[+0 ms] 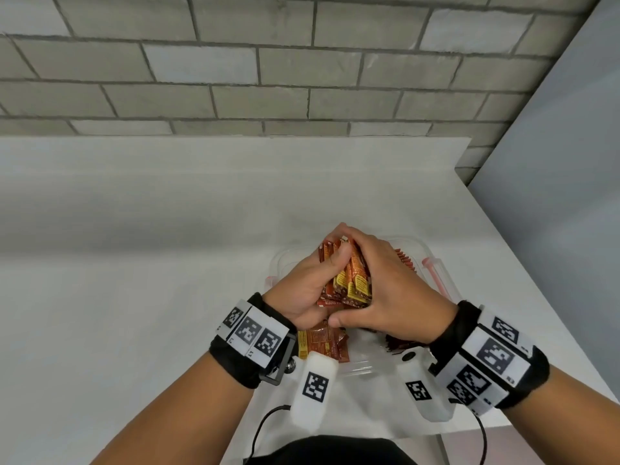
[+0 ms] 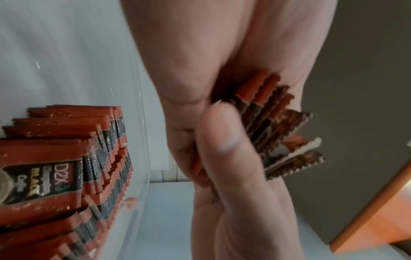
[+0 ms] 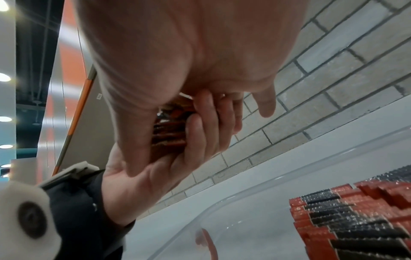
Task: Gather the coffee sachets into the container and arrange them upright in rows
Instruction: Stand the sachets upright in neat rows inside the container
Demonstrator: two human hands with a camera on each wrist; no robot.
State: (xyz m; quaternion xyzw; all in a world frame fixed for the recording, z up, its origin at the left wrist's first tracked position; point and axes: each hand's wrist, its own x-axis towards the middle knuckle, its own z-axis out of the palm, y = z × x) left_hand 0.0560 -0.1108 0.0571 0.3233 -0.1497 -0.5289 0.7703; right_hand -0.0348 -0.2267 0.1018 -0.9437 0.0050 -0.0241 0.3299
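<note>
A bundle of red and yellow coffee sachets [image 1: 352, 280] is held between both hands above the clear container [image 1: 278, 260]. My left hand [image 1: 313, 283] grips the bundle from the left, thumb across its face [image 2: 222, 137]. My right hand [image 1: 389, 286] wraps it from the right and over the top. The bundle's serrated ends [image 2: 278, 119] stick out past the palm. A row of upright sachets [image 3: 355, 211] stands inside the container, also seen at the box's right side [image 1: 406, 260]. Loose sachets [image 1: 322, 344] lie in the container's near part, partly hidden by my wrists.
The container has pink side clips [image 1: 432, 266] and sits near the white table's right edge [image 1: 523, 263]. A grey brick wall [image 1: 302, 68] backs the table. Wrist camera cables [image 1: 265, 427] hang near the front edge.
</note>
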